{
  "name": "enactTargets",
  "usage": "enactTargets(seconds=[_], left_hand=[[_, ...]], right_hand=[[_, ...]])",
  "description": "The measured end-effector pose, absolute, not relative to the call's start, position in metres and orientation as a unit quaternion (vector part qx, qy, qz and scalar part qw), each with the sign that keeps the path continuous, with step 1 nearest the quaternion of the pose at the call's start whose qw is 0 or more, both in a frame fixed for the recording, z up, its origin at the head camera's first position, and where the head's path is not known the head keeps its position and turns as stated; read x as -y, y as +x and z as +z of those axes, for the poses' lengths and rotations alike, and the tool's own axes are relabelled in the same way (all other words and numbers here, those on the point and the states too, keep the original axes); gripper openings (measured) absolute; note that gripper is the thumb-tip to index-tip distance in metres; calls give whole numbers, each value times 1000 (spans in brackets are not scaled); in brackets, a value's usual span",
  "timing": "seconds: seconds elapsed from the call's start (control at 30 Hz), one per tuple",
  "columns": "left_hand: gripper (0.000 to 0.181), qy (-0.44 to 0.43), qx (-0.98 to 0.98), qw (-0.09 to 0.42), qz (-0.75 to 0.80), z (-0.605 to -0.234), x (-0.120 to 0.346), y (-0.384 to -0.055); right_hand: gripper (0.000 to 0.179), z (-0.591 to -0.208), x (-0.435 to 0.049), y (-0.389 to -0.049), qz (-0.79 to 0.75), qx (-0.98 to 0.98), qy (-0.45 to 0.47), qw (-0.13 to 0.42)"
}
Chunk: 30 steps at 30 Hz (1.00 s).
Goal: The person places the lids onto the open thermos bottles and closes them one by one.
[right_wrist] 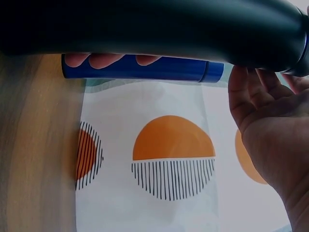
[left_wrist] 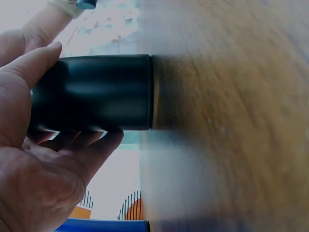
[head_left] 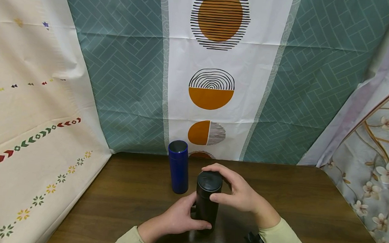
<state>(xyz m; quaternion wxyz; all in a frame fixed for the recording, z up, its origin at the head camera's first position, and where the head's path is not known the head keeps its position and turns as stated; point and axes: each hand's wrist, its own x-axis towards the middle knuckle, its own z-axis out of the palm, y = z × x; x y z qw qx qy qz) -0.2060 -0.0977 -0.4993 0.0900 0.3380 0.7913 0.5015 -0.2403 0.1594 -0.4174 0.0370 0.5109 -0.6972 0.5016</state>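
Observation:
A black vacuum flask (head_left: 206,209) stands upright near the table's front, its dark round lid (head_left: 210,181) facing up. My left hand (head_left: 177,216) grips its lower body from the left, thumb across the front. Around the top, from the right, curls my right hand (head_left: 238,190), thumb on the near side and fingers behind the lid. In the left wrist view, the flask's base meets the tabletop. The left fingertips (right_wrist: 106,60) show beneath the flask in the right wrist view. Just behind and to the left is a blue flask (head_left: 179,169) with a dark top, which neither hand holds.
The brown wooden table (head_left: 120,206) ends at a teal and white patterned cloth (head_left: 126,75) hanging behind it. An embroidered cream cloth (head_left: 38,133) borders the left side, and a floral cloth (head_left: 376,179) the right. A black strap (head_left: 255,240) sits at the right wrist.

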Motion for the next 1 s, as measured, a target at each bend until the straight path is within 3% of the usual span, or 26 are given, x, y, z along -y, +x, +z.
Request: enactTargets(seconds=[0.53,0.77,1.0], left_hand=[[76,336,-790,93,505,-499,97,-206],[79,339,-790,87,503,-500,98,-207],[80,338,-791,87,502,-500,98,-207]], right_hand=[[71,-418,-157,-239,523,710,469,53],[82,-417,-160,-238,506,716,480,35],[69,-420,-161,-242,502,691,520,24]])
